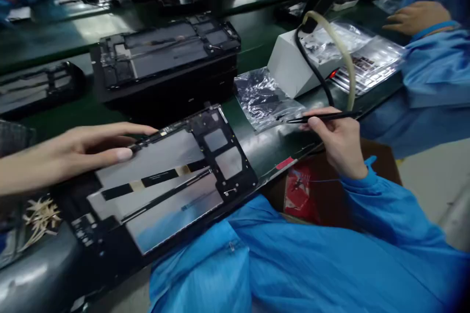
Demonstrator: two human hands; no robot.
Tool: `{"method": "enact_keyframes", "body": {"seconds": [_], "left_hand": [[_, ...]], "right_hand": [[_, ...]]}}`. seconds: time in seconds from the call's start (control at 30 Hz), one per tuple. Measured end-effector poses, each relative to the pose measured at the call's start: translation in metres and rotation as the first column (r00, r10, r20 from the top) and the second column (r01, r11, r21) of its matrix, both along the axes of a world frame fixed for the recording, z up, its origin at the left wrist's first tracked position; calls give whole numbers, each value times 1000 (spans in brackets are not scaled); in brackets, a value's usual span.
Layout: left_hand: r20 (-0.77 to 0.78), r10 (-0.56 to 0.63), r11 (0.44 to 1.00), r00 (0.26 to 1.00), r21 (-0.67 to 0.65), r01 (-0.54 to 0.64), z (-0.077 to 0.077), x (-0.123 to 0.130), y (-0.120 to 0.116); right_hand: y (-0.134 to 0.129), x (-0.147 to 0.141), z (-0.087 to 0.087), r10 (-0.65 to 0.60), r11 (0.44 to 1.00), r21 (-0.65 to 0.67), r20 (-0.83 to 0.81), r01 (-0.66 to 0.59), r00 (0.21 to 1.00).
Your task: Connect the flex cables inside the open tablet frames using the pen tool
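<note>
A black-framed device panel (169, 156) with grey metallic areas lies tilted at the front edge of the green bench. My left hand (91, 149) rests on its upper left edge, thumb on top and fingers spread along the rim. Black tweezers (326, 116) are pinched between the thumb and fingers of my right hand (340, 137). Their tips point left, over the near edge of a clear plastic bag (266, 98). Whether the tips hold anything is too small to tell.
Behind the panel stands a stack of similar black devices (165, 58). A white box (293, 63) with a cable and tube is right of centre. Another person's hand (422, 18) is at upper right. A red bag (303, 193) sits below the bench edge.
</note>
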State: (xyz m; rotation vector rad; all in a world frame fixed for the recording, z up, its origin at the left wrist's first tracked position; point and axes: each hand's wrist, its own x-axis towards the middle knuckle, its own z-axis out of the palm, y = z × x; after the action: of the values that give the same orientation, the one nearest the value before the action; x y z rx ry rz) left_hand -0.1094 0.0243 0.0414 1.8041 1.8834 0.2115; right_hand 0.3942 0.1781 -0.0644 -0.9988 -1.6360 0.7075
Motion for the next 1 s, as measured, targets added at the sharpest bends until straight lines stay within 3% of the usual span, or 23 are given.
{"method": "enact_keyframes", "body": {"seconds": [0.13,0.37,0.83,1.0], "left_hand": [[85,-55,990,995,-125,65,-20,34,27],[-28,-193,980,981,46,194,-43,25,16],[1,-60,997,998,49,59,-33,46,15],[9,-72,997,997,37,72,-36,42,15]], "right_hand": [[8,-3,-9,26,998,-50,-17,-27,1000],[17,-6,-17,-4,998,-57,-22,3,1000],[12,-8,-14,22,999,-36,15,-21,1000],[11,-8,-11,56,998,-44,34,-54,998]]}}
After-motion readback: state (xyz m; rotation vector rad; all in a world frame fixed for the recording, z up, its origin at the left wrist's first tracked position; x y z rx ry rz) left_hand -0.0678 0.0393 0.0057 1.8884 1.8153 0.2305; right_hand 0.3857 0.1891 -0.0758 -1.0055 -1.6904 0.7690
